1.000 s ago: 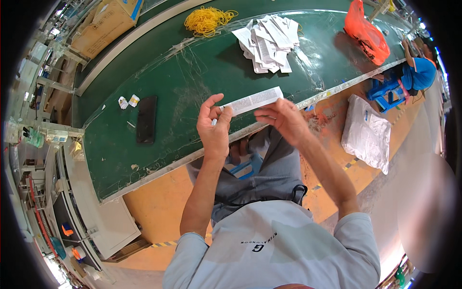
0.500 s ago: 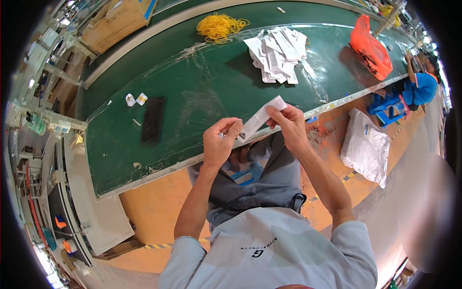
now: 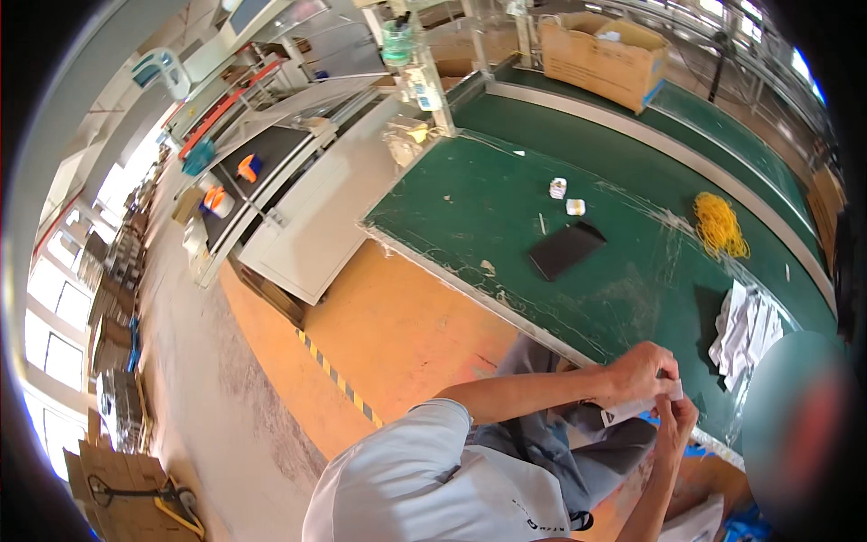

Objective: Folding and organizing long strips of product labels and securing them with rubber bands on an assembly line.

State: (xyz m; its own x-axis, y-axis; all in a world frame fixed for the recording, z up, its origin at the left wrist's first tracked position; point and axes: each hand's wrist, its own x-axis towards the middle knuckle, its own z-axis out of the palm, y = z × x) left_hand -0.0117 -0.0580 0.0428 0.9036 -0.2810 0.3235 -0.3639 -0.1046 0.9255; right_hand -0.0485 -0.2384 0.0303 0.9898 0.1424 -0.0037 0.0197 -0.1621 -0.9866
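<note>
My left hand and my right hand meet over my lap at the near edge of the green table. Both pinch a small white folded paper piece, the left from above, the right from below. A heap of similar white paper pieces lies on the table just beyond my hands. Farther left on the table rests a flat black rectangular case.
A tangle of yellow rubber bands and two small white bits lie on the table. A cardboard box stands at the far side. Left of the table are a white bench and orange floor with striped tape.
The view has swung left, so the table now runs along the right. My hands have dropped from above the table to my lap, still on the white paper piece.
</note>
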